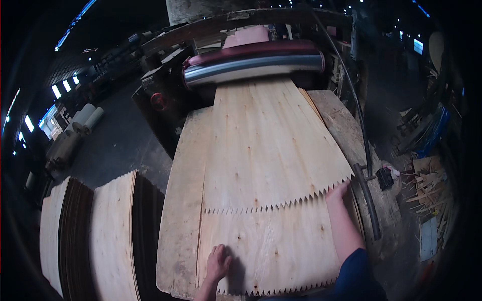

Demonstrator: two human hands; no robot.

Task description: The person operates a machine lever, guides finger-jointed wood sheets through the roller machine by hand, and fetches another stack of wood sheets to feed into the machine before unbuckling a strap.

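Note:
A pale wood veneer sheet (263, 145) with a saw-toothed near edge runs up into a roller machine (253, 67). It overlaps another veneer sheet (281, 241) that lies nearer me, also tooth-edged and dotted with small knots. At the upper sheet's near right corner, my right hand (338, 192) is closed on the toothed edge; its fingertips are partly hidden. My left hand (218, 264) is over the lower sheet's left side, fingers loosely bent, thumb apart, nothing in it. A shadow falls beside it.
Both sheets lie on a worn wooden table (183, 200). Tall veneer stacks (113, 236) stand at the left. Along the right run a dark bar (368, 200) and a slanting rod (346, 75). Wood scraps (434, 193) litter the right floor. Pale rolls (88, 118) lie far left.

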